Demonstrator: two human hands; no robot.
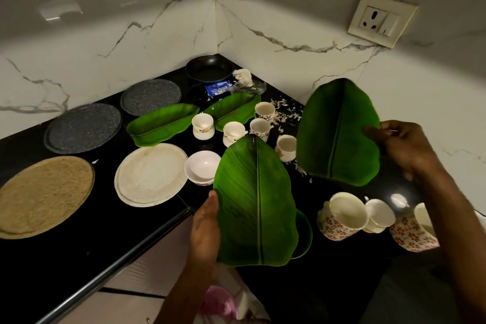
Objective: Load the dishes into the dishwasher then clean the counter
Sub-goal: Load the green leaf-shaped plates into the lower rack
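**Hidden, cropped and unclear**

The left hand (205, 229) shows only its thumb and palm edge; its fingers lie behind the near leaf plate (256, 202). A second green plate (305, 234) peeks out from behind that leaf, mostly covered. The same leaf hides part of a small cup (286, 147) and the edge of the white bowl (202, 167). The right forearm covers part of the red-flowered mug (413, 231) at the table's right side. The tan round plate (43, 196) is cut by the left edge. A pink object (218, 302) near the bottom edge is blurred beyond telling. The blue packet's (218, 87) print is too small to read.
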